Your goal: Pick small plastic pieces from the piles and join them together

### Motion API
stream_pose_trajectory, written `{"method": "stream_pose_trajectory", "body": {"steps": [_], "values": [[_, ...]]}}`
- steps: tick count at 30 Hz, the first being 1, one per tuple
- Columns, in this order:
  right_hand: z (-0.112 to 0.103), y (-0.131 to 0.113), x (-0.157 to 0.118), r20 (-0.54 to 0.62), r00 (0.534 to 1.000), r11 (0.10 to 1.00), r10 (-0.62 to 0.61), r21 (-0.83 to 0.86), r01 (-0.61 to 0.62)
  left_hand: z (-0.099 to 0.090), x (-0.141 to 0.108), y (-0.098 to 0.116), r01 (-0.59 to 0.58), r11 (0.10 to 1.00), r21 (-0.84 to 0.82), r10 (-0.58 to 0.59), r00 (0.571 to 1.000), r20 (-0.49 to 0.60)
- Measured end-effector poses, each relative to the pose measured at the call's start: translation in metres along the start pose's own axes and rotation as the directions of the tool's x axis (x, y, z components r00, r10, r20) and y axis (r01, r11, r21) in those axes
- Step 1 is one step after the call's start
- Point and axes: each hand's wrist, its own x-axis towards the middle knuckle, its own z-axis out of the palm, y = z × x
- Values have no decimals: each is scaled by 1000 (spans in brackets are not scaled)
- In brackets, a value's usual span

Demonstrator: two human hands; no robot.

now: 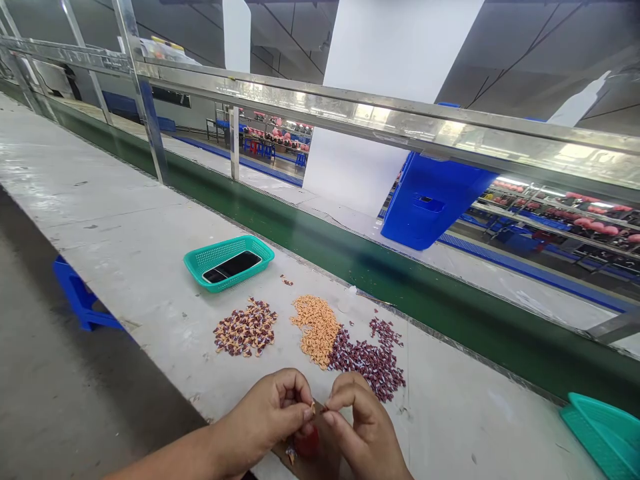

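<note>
My left hand [265,413] and my right hand [363,427] meet low in the view, above a brown board [314,460]. My left fingertips pinch a tiny orange piece [313,407], and my right fingertips pinch a small dark piece [325,408]. Below them, a round red object [306,442] rests on the board, partly hidden by my hands. Ahead lie several loose piles: mixed maroon-and-cream pieces [245,328], peach-orange pieces [315,330] and dark maroon pieces [370,360]. The dark pile comes closest to my right hand.
A teal plastic basket [230,245] holding a smartphone [231,267] sits on the white work table [125,200]. Beyond runs a green conveyor belt [360,260] under a metal rail [400,113]. A blue crate [430,200] stands past it. Another teal basket [605,433] sits at lower right.
</note>
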Motion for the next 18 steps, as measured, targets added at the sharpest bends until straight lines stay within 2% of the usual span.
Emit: {"method": "stream_pose_trajectory", "body": {"steps": [5,18], "values": [[3,1,-2,-15,1000,1000,17,24,-17,6,-1,0,29,999,-34,-29,1000,12],[6,4,-4,-35,999,999,39,17,-38,5,-1,2,-25,1000,18,25,1000,-11]]}}
